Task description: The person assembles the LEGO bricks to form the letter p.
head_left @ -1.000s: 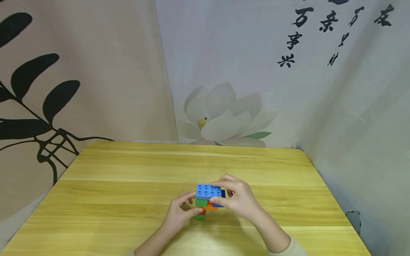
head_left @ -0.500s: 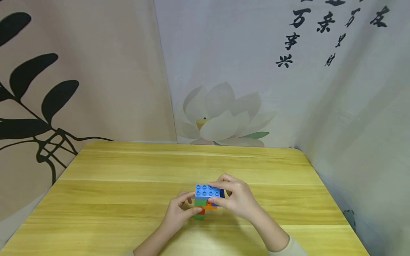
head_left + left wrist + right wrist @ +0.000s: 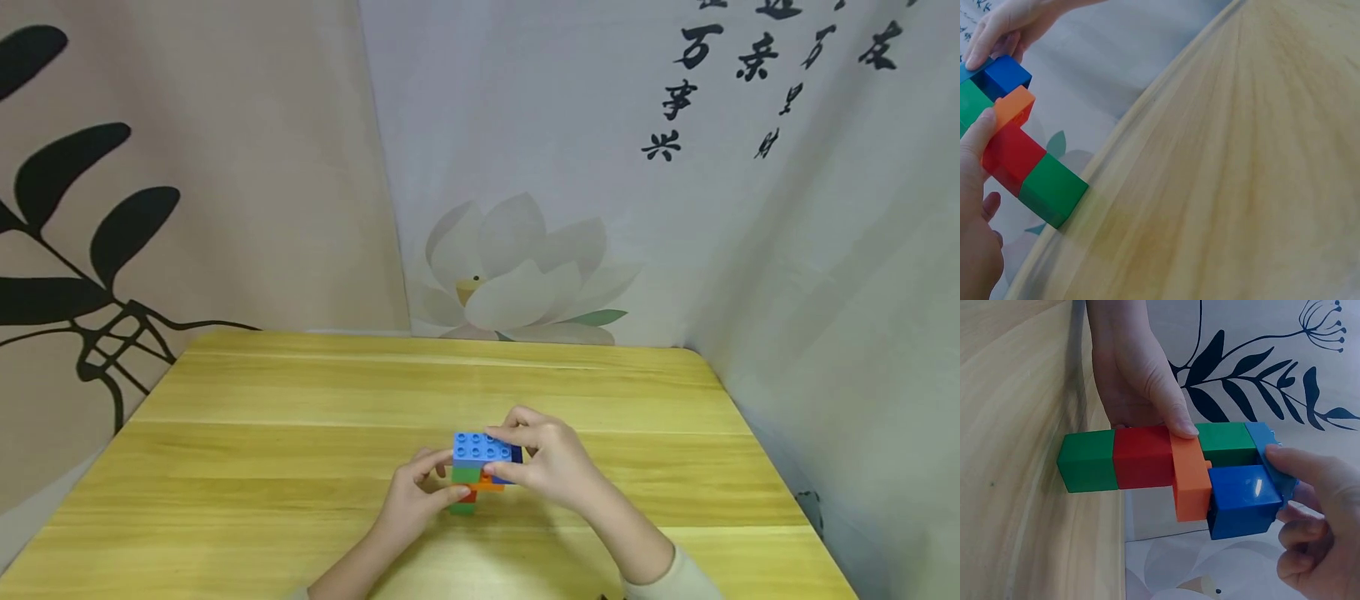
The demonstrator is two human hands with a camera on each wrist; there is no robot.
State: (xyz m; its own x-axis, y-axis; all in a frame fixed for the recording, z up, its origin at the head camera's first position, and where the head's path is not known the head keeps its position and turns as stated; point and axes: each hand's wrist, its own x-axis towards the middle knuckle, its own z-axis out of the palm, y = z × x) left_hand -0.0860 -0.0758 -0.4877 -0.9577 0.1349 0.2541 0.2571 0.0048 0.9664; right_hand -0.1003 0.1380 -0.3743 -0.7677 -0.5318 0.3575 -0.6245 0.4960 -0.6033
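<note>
A tower of toy building bricks stands upright between the hands in the head view. From the bottom up it has a green brick (image 3: 1088, 462), a red brick (image 3: 1142, 457) and a wider orange brick (image 3: 1191, 490). Above the orange one sit an upper green brick (image 3: 1225, 439) and a dark blue brick (image 3: 1244, 495), side by side. A studded light blue brick (image 3: 472, 450) tops both. The left hand (image 3: 415, 496) holds the tower from the left, its thumb on the orange brick. With thumb and fingers, the right hand (image 3: 551, 460) pinches the light blue brick at its right end.
The wooden table (image 3: 300, 400) stretches out around the bricks, its far edge meeting a hanging cloth backdrop (image 3: 570, 167). Black leaves, a pale lotus and dark written characters are printed on the cloth. Light sleeves (image 3: 671, 575) show at the forearms.
The head view has turned slightly, so everything in it sits a little further left. Both hands keep their hold, and the bricks stay in the same arrangement.
</note>
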